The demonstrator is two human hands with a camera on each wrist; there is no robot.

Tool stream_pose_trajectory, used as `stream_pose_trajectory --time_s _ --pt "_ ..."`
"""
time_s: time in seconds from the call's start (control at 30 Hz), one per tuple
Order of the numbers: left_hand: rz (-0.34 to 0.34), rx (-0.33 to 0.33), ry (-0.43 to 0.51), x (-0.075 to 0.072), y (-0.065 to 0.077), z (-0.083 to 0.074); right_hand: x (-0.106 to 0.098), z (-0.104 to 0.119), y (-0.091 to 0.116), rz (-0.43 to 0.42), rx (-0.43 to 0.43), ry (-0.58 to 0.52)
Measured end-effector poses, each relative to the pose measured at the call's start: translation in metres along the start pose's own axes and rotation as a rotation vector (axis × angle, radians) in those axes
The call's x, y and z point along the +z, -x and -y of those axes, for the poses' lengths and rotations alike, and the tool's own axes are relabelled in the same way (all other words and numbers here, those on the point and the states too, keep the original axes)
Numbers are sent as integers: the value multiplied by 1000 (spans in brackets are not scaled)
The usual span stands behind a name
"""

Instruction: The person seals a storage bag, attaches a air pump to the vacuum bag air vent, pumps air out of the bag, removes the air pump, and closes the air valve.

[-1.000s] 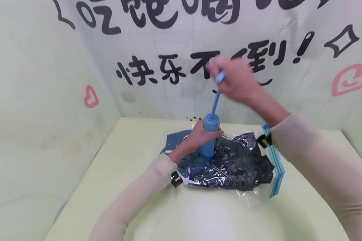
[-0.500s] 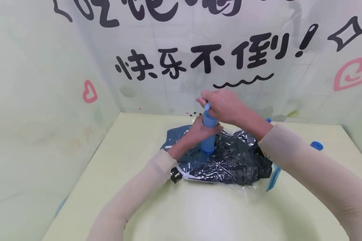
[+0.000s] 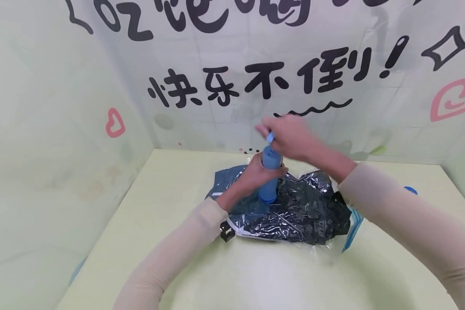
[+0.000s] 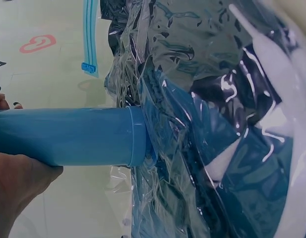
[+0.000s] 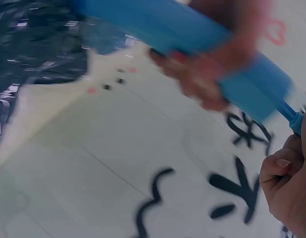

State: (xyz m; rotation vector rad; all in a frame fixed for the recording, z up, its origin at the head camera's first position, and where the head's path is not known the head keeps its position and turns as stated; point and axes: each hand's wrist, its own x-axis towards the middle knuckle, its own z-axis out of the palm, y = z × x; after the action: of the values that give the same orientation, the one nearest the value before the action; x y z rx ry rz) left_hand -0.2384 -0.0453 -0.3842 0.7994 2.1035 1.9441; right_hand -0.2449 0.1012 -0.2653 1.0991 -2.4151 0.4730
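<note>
A blue hand pump [image 3: 271,160] stands nearly upright on a clear vacuum bag [image 3: 294,219] packed with dark folded clothes. My left hand [image 3: 257,174] grips the pump's barrel near its top. Just above, my right hand [image 3: 290,135] holds the light blue pump handle [image 3: 270,137], with only a little of the rod showing. In the left wrist view the pump's base ring [image 4: 138,136] meets the wrinkled plastic, which clings to the clothes. The right wrist view shows curled fingers [image 5: 279,171] at the handle end of the rod.
A blue zip strip [image 3: 354,228] edges the bag's right side, partly under my right forearm. Behind that forearm a round blue cap [image 3: 410,190] lies on the pale table [image 3: 255,275]. Walls with printed lettering [image 3: 217,86] stand at the back and sides.
My right hand came down from high above with the handle, pushing the rod into the barrel, and is now slightly raised again. The left hand keeps its grip on the barrel.
</note>
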Motion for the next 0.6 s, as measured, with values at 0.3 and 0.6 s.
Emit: stream_pose_trajectory --time_s 0.3,0.6 --pt "26 8 -22 2 0 3 -39 3 -12 -229 -36 -14" --pt "-2 -4 -29 1 0 3 -56 6 -29 -374 -19 -61"
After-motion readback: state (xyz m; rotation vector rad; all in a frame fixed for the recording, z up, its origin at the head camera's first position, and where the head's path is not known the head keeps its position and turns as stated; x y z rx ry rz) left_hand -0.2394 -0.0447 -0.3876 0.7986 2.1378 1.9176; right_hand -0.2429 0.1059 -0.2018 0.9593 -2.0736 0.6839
